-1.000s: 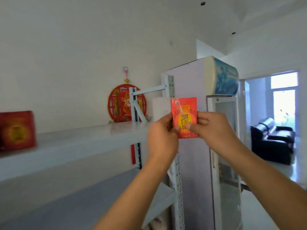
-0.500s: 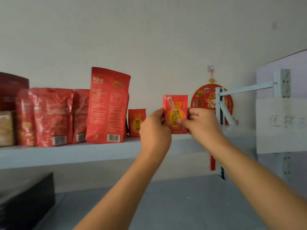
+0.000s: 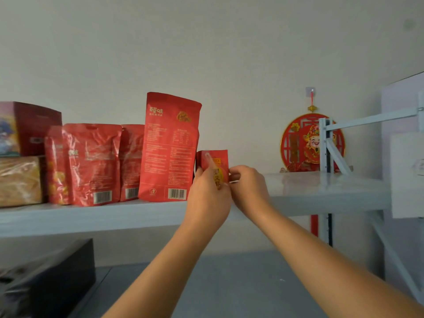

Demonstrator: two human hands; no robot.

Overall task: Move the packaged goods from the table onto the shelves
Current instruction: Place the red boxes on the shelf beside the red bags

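Here, red packet [image 3: 216, 159] pinched upright between left fingers [image 3: 205, 177], right fingers [image 3: 236, 176].

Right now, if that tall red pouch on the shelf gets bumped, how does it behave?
The tall red pouch stands upright on a narrow base, taller than its neighbours: likely tips easily. Its uneven top edge suggests soft film, so it is probably light and flexes. The crinkled pouches beside it might catch a fall that way.
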